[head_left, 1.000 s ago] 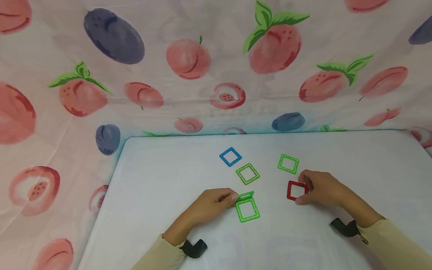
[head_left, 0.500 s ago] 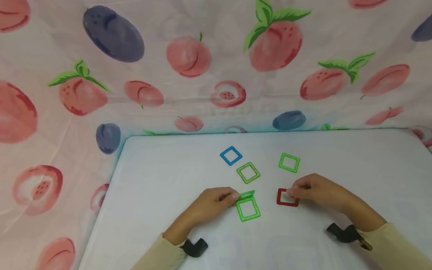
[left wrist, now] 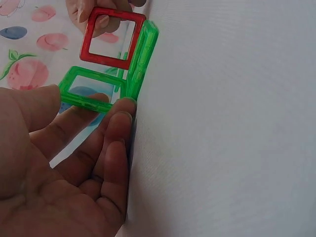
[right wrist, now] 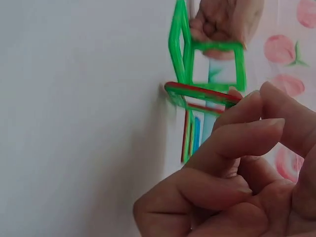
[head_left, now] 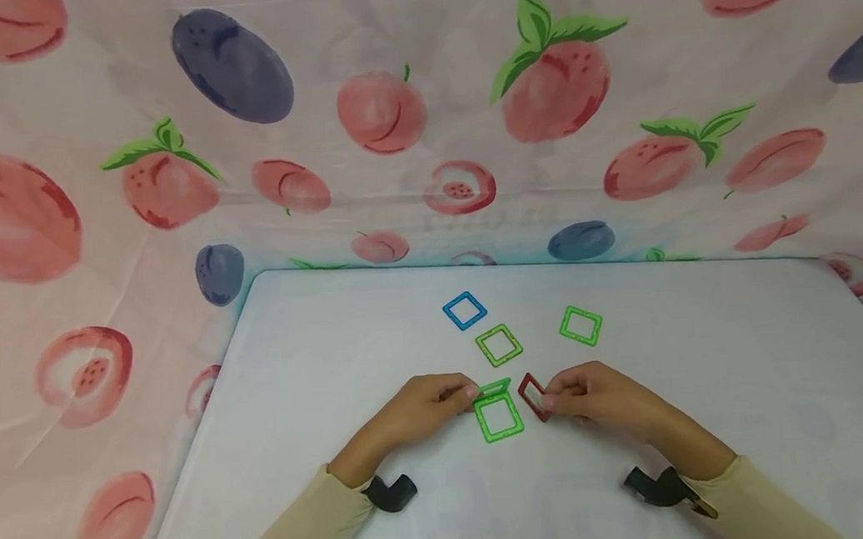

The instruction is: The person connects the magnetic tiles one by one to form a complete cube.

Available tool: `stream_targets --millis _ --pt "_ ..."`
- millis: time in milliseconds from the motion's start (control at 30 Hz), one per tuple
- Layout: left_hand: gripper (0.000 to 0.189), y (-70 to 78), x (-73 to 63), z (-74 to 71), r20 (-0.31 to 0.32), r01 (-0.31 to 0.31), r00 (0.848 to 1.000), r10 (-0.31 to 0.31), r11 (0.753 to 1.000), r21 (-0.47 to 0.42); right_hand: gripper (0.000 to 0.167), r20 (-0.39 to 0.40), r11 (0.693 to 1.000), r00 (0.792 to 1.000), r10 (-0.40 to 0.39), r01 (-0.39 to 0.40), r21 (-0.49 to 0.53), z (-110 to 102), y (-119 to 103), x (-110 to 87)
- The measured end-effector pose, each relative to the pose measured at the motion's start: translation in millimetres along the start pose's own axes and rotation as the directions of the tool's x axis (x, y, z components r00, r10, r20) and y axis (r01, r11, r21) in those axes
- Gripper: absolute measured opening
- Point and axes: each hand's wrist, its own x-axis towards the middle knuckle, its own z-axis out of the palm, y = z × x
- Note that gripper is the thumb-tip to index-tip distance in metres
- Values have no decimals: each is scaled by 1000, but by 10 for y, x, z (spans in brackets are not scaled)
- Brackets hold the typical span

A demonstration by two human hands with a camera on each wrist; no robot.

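While reaching over the worktop (head_left: 331, 343), points left hand (head_left: 427, 403) and right hand (head_left: 600, 393) inward, pinching respectively a raised green frame (left wrist: 96, 74), edge-to-edge with a flat green frame (left wrist: 142, 59), and a tilted red frame (left wrist: 104, 60) just beside both.

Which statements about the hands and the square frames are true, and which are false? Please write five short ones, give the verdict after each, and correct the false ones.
1. The right hand holds the red frame. True.
2. The red frame lies flat. False: the right hand holds it tilted up.
3. The left hand pinches a raised green frame. True.
4. The blue frame lies flat on the white table. True.
5. The blue frame lies nearer to the person than any other frame. False: the yellow-green frame, for one, lies nearer.
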Motion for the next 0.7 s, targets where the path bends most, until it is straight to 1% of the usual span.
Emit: stream_targets --millis 233,467,600,700 --pt "32 -2 -3 5 8 0 1000 0 1000 8 21 4 995 998 -67 67 -72 195 -29 72" --pt "31 24 -2 -4 14 -24 1000 24 1000 11 21 -1 982 992 -129 128 -137 216 -86 75" --pt "29 34 3 -6 29 -22 999 22 1000 14 22 -42 965 987 -154 142 -220 193 -98 74" --pt "29 50 8 10 64 -28 998 27 1000 6 23 -96 961 985 -143 115 -251 165 -98 40"
